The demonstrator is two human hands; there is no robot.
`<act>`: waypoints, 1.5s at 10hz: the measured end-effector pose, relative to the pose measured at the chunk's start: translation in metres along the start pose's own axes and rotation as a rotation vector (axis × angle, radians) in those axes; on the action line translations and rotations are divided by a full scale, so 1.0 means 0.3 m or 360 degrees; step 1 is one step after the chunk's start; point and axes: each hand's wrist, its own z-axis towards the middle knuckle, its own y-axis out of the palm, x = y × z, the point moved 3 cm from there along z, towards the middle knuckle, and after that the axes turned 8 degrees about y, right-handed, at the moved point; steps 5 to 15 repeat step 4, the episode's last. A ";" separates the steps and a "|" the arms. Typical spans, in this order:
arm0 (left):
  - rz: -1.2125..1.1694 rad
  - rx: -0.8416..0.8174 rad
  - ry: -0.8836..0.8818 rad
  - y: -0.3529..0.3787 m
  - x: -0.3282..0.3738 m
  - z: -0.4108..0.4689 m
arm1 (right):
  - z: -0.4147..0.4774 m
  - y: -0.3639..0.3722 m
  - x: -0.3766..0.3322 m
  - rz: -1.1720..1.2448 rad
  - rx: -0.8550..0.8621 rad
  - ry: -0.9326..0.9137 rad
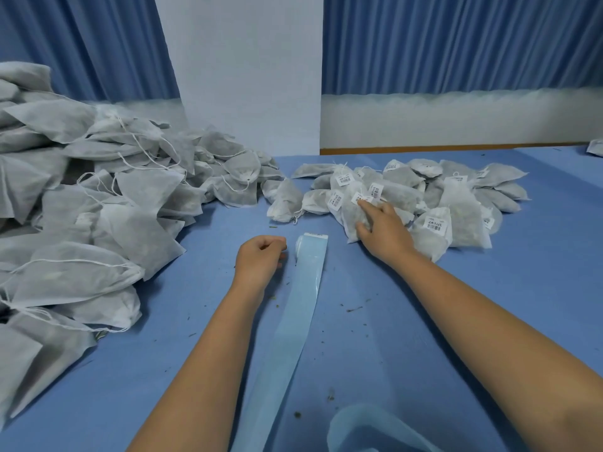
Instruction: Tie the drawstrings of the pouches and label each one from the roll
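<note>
A big heap of unlabelled white drawstring pouches (81, 203) fills the left of the blue table. At centre right lies a smaller pile of labelled pouches (437, 194) with barcode stickers. My right hand (381, 228) rests with spread fingers on a labelled pouch (354, 207) at that pile's near edge. My left hand (261, 257) is loosely curled on the table just left of the label roll (310, 244); nothing is visible in it. The roll's pale blue backing strip (287, 337) trails toward me.
The blue table (489, 305) carries small dark crumbs. A curled end of backing strip (365, 429) lies at the bottom edge. A white pillar (248, 76) and blue curtains stand behind. One stray pouch (595, 146) sits at the far right.
</note>
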 end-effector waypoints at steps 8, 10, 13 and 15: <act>-0.0009 -0.0028 0.0065 -0.024 0.026 -0.027 | -0.052 -0.035 -0.014 0.0050 0.0311 -0.0055; -0.0009 -0.0028 0.0065 -0.024 0.026 -0.027 | -0.052 -0.035 -0.014 0.0050 0.0311 -0.0055; -0.0009 -0.0028 0.0065 -0.024 0.026 -0.027 | -0.052 -0.035 -0.014 0.0050 0.0311 -0.0055; -0.0009 -0.0028 0.0065 -0.024 0.026 -0.027 | -0.052 -0.035 -0.014 0.0050 0.0311 -0.0055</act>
